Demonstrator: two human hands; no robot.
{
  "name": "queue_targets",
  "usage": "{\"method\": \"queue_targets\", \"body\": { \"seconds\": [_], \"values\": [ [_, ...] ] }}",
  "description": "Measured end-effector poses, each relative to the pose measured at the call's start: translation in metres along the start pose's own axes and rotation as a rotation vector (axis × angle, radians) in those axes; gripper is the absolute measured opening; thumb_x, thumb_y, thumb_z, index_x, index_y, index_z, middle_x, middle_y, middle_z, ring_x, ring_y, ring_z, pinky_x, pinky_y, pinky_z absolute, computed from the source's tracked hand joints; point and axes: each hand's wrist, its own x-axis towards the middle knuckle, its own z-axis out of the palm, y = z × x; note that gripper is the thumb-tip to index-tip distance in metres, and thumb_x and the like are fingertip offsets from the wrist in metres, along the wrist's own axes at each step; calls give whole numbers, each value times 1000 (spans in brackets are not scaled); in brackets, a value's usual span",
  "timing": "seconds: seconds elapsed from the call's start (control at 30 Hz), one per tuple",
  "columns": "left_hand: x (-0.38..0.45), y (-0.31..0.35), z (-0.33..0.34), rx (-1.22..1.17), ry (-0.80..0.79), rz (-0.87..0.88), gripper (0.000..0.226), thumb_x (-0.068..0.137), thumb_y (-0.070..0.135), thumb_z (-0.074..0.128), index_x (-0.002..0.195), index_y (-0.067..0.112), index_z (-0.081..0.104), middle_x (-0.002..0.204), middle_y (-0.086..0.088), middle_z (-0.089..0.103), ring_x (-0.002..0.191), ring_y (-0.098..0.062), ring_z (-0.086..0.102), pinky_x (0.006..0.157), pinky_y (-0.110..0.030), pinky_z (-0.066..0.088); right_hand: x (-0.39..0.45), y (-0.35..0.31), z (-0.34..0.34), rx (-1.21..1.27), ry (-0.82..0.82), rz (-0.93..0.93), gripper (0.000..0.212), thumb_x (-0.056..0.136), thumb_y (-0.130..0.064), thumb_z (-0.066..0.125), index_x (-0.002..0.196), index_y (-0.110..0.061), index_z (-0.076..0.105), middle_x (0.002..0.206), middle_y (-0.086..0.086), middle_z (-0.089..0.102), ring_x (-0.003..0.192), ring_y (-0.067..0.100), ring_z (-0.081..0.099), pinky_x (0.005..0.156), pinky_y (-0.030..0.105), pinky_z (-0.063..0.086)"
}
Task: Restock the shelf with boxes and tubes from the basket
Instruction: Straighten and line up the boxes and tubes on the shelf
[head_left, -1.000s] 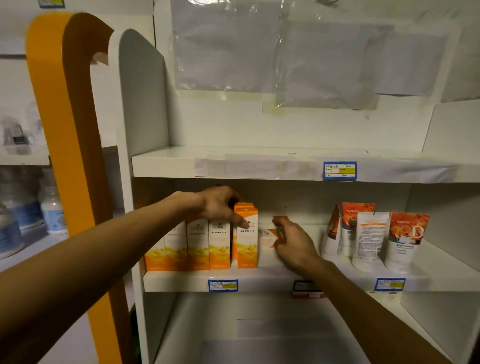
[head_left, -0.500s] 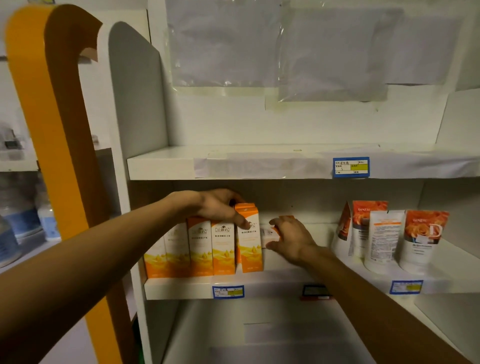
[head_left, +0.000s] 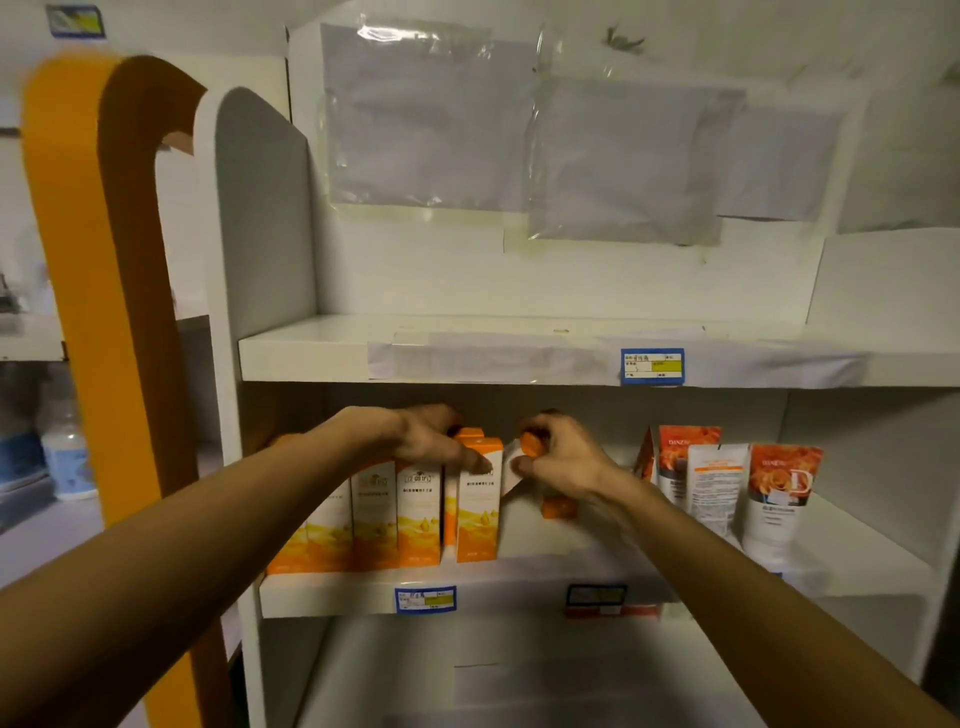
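Reaching in from the bottom of the view, both forearms run up to the middle shelf (head_left: 519, 592), and that's where all the action is.

Biggest change over the last second: the right hand (head_left: 563, 460) has come up off the shelf board. A second ago it was low, fingers spread over a small box lying flat. Now it's raised, and its fingers are curled round an orange and white box (head_left: 524, 452), tipping it toward upright just right of the standing row. Part of that box is hidden behind the knuckles, so how square it sits can't be told.

The left hand (head_left: 426, 441) has barely moved. It still rests on top of the row of orange boxes (head_left: 415, 514), fingers draped over the front one and thumb tip against its face, apparently steadying the row. It looks more like pressing than a real grip.

What that likely means: the loose box is being stood up to join the row, so this 1 item is nearly placed but not let go yet. If the row gets nudged it could topple like dominoes.

Further right, the tubes (head_left: 727, 488) stand in a group on the same shelf, well apart from both hands. Above, the upper shelf (head_left: 519, 358) carries a blue price tag (head_left: 652, 366) on its edge.

No basket shows up anywhere in view.
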Motion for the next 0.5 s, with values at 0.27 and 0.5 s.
{"method": "queue_targets", "body": {
  "seconds": [0.27, 0.5],
  "values": [
    [-3, -4, -6, 9, 8, 21, 66, 86, 46, 75, 141, 20, 50, 130, -2, 64, 111, -22, 67, 98, -43, 56, 1, -10, 0, 206, 81, 75, 55, 80, -5, 74, 130, -19, 57, 113, -1, 65, 106, 18, 64, 95, 37, 55],
    [1, -7, -6, -8, 1, 47, 58, 83, 43, 78, 132, 20, 58, 122, -1, 69, 105, -20, 70, 95, -41, 58, 2, -25, 0, 45, 3, -59, 42, 83, -13, 71, 124, -20, 65, 109, -8, 65, 105, 10, 60, 96, 29, 51]
  ]
}}
